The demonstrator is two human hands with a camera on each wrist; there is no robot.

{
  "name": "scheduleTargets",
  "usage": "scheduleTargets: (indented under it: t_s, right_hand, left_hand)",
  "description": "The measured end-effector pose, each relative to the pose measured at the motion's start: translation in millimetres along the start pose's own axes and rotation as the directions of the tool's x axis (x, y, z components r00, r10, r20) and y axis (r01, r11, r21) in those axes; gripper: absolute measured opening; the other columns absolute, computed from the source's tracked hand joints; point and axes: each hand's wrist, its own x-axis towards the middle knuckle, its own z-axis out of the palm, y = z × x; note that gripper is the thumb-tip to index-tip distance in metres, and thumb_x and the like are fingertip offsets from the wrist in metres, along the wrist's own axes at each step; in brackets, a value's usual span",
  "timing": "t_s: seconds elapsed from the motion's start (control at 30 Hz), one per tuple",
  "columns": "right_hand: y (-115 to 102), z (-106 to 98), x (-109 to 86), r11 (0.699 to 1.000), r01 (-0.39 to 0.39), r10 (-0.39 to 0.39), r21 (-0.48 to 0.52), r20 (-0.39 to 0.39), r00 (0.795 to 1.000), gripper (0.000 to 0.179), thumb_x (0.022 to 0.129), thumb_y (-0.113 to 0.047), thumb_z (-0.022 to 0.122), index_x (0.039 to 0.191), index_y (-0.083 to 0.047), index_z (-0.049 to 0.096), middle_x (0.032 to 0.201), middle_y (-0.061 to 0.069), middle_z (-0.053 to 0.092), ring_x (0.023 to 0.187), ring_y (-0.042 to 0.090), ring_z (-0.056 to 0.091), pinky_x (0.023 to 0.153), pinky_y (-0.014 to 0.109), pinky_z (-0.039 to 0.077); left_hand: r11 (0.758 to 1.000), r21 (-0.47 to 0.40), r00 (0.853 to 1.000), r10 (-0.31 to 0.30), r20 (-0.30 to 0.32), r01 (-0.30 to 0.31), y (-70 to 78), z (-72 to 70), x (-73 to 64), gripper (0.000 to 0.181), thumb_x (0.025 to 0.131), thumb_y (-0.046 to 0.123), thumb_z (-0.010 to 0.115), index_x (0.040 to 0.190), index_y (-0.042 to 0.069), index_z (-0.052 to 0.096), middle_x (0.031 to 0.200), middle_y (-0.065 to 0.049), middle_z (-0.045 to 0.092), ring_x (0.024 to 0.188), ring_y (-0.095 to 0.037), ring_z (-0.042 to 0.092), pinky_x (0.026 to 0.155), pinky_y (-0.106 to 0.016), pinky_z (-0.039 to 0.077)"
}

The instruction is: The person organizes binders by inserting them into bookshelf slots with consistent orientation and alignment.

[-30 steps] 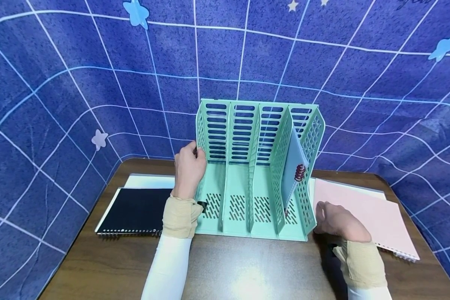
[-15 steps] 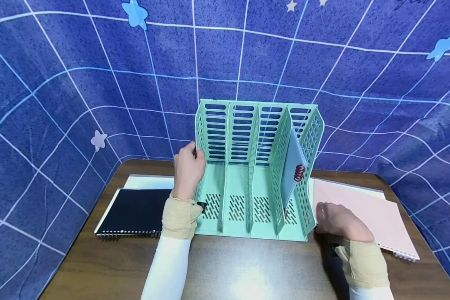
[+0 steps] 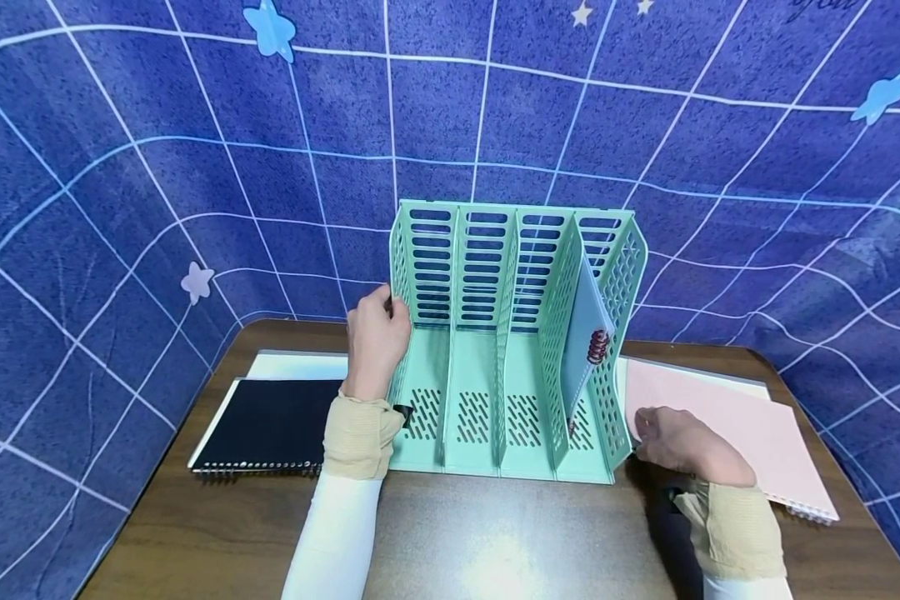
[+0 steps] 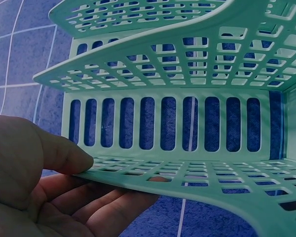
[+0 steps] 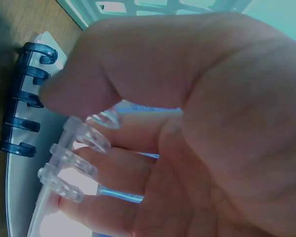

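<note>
A mint green file organizer (image 3: pixel 472 350) with tall slotted dividers stands in the middle of the table. My left hand (image 3: pixel 377 342) grips its left side wall, thumb inside and fingers outside, as the left wrist view shows. A blue spiral notebook (image 3: pixel 587 325) with dark red rings leans upright in the rightmost compartment. Right of the organizer, my right hand (image 3: pixel 690 446) holds the near left corner of a pink spiral notebook (image 3: pixel 727 425). In the right wrist view its clear rings (image 5: pixel 71 165) lie at the fingertips, with the thumb bent over them; the exact contact is partly hidden.
A black spiral notebook (image 3: pixel 277 425) lies on a white one (image 3: pixel 300 364) at the left of the wooden table (image 3: pixel 195 533). Under the pink notebook is another with dark blue rings (image 5: pixel 24 98). A blue cloth (image 3: pixel 450 100) hangs behind.
My right hand and wrist have shifted slightly to the right at the pink notebook's corner. The left hand stays on the organizer's wall, and the notebooks show no clear movement.
</note>
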Motion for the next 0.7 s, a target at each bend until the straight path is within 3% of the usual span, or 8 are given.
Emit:
scheduleTargets:
  t_s: [0.23,0.37,0.43,0.53,0.6,0.7]
  right_hand:
    - [0.2,0.6,-1.8,0.999,0.028,-0.027,0.021,-0.029,0.999,0.003,0.088,-0.008,0.061,0.09,-0.009,0.06,0.079,0.004,0.056,0.08,0.027,0.055,0.073,0.041,0.043]
    - [1.0,2.2,-1.5,0.999,0.047,-0.046,0.016,-0.047,0.998,0.007,0.091,-0.009,0.061,0.085,-0.01,0.057,0.073,0.003,0.049,0.077,0.025,0.053,0.07,0.038,0.04]
    - [1.3,2.2,-0.7,0.999,0.046,-0.045,0.021,-0.042,0.998,0.002,0.092,-0.009,0.061,0.093,-0.007,0.062,0.076,0.004,0.051,0.078,0.025,0.053,0.07,0.038,0.041]
    - [1.7,1.6,0.4,0.999,0.041,-0.04,0.028,-0.028,0.999,0.023,0.094,-0.009,0.061,0.113,0.002,0.067,0.087,0.012,0.058,0.082,0.028,0.055,0.074,0.041,0.043]
    - [2.2,1.1,0.8,0.999,0.037,-0.036,0.028,-0.022,0.999,0.039,0.095,-0.01,0.061,0.128,0.011,0.062,0.095,0.017,0.06,0.088,0.031,0.056,0.079,0.044,0.045]
    - [2.8,0.3,1.0,0.999,0.029,-0.028,0.026,-0.018,0.999,0.052,0.095,-0.01,0.061,0.138,0.017,0.052,0.104,0.022,0.062,0.092,0.034,0.056,0.083,0.048,0.046]
  left_hand:
    - [1.0,-0.001,1.0,-0.006,0.004,0.006,0.5,0.2,-0.1,0.033,0.103,0.011,0.049,0.071,0.012,0.045,0.055,-0.004,0.043,0.043,-0.023,0.037,0.046,-0.036,0.033]
    - [1.0,0.007,1.0,-0.014,0.004,0.014,0.6,0.9,0.7,0.032,0.103,0.012,0.049,0.071,0.012,0.045,0.056,-0.004,0.044,0.044,-0.024,0.039,0.048,-0.037,0.034]
    - [1.0,0.009,1.0,-0.018,0.004,0.018,0.5,1.2,0.8,0.032,0.103,0.012,0.049,0.071,0.012,0.045,0.056,-0.005,0.045,0.045,-0.024,0.04,0.048,-0.038,0.034]
    - [1.0,0.011,1.0,-0.018,0.002,0.018,0.3,1.6,0.8,0.032,0.103,0.011,0.049,0.071,0.012,0.045,0.056,-0.004,0.044,0.045,-0.024,0.04,0.048,-0.038,0.035]
    - [1.0,0.014,1.0,-0.015,-0.001,0.015,0.4,1.6,0.8,0.033,0.103,0.011,0.05,0.071,0.012,0.045,0.056,-0.004,0.044,0.045,-0.024,0.04,0.049,-0.038,0.034]
    - [1.0,0.02,1.0,-0.008,-0.002,0.008,0.6,1.5,0.7,0.033,0.103,0.01,0.05,0.071,0.012,0.044,0.055,-0.004,0.043,0.045,-0.024,0.039,0.049,-0.038,0.034]
